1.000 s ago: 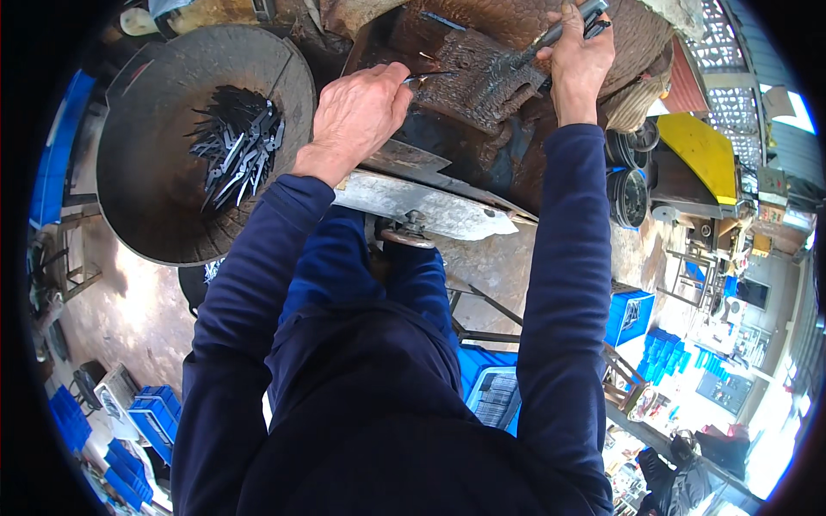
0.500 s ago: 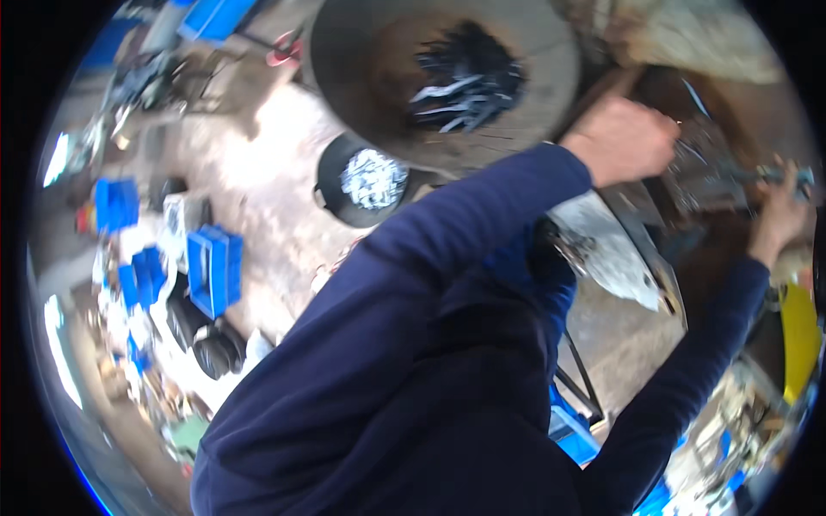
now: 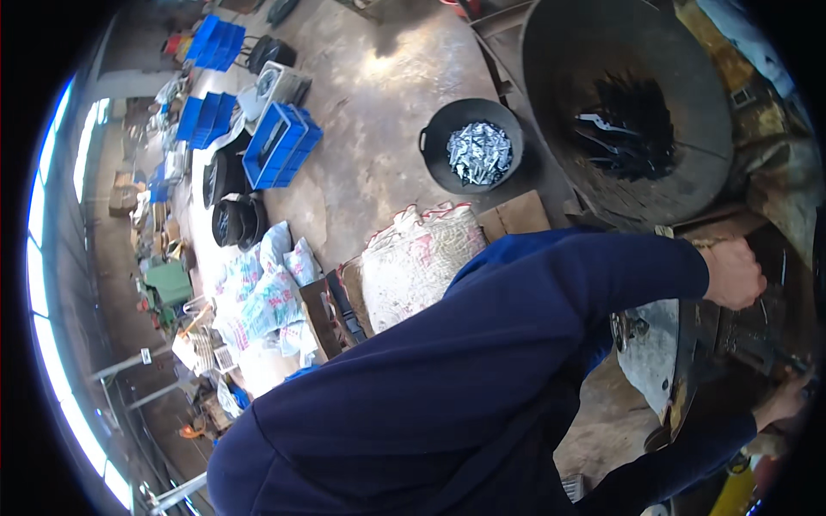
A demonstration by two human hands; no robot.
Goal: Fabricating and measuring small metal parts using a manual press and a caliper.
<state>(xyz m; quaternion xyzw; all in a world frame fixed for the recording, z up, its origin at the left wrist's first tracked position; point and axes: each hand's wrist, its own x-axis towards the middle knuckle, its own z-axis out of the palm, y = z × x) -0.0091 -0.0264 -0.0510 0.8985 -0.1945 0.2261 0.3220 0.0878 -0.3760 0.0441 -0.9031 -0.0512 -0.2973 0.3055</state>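
Note:
My left hand [image 3: 734,273] is closed in a fist beside the near rim of a big round metal pan [image 3: 551,155]. A thin sliver shows just below its fingers, but what the hand holds is not clear. Dark, slim metal pieces [image 3: 632,129] lie heaped in the pan, a few with bright faces. My right hand [image 3: 783,400], at the lower right edge, has its fingers curled round something dark and partly hidden. Between and beyond the hands is a dark work surface [image 3: 748,331] with metal parts on it.
A black basin [image 3: 428,159] of shiny metal pieces stands on the floor left of the pan. Blue crates [image 3: 288,150], full sacks [image 3: 271,288] and a woven white sack [image 3: 413,267] lie further left. A pale metal plate [image 3: 647,361] is near my body.
The view has swung left, so the pan, basin and both hands appear further right and lower. My left hand is still closed near the pan's rim.

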